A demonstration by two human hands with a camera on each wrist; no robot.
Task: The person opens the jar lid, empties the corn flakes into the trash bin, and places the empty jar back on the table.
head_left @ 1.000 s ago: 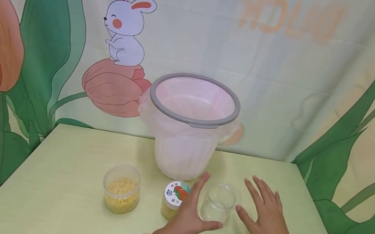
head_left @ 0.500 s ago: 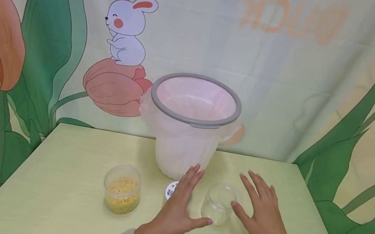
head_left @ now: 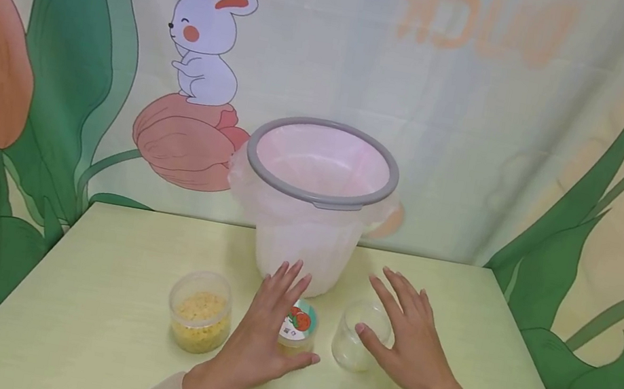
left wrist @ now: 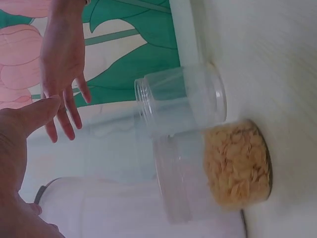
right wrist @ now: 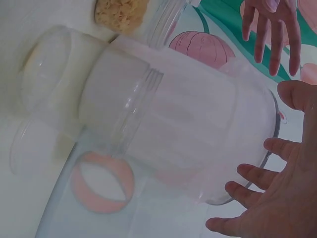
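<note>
- Lidded jar (head_left: 297, 327): stands on the table (head_left: 80, 321), in front of the lined bin (head_left: 315, 205), holding yellow flakes.
- Your left hand (head_left: 260, 337) hovers over it, fingers straight and spread, gripping nothing.
- Your right hand (head_left: 408, 341) hovers at the empty clear jar (head_left: 352, 342), fingers wide, thumb near its rim.
- An open jar of flakes (head_left: 201, 312) sits well left.

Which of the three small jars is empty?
The clear jar on the right, by the right hand; the other two hold yellow flakes.
</note>
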